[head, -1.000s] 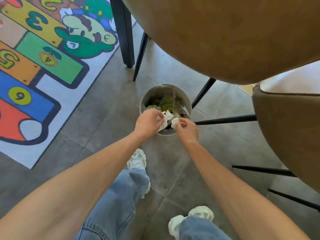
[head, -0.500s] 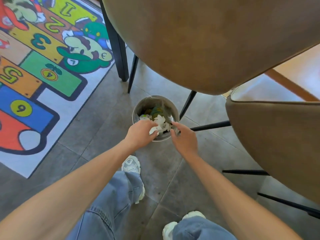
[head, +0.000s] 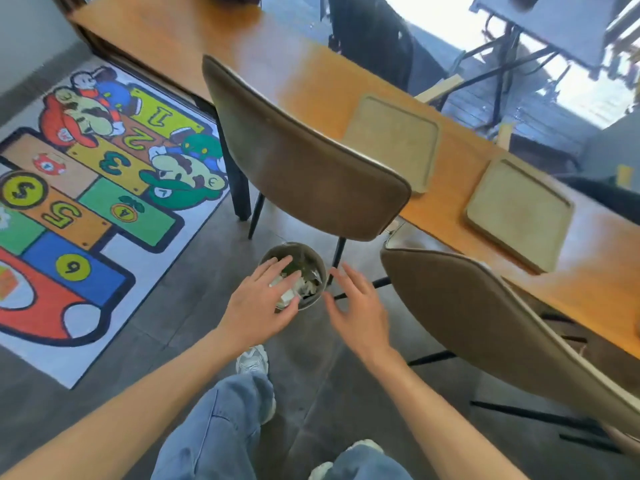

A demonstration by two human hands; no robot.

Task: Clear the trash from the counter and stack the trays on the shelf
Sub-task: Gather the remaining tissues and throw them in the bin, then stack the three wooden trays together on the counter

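The left hand point(head: 258, 304), fingers spread and empty, hovers over the bin point(head: 313, 261) of crumpled paper trash point(head: 304, 287); the right hand point(head: 358, 311), also spread and empty, is just beside it. Up-right of both, two trays point(head: 393, 142) lie on the worktop point(head: 301, 74), apparently stiff, light; grip by the raised rims.

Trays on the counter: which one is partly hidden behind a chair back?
The far tray: the nearer chair's backrest covers its near corner. The other tray, further right, shows whole.
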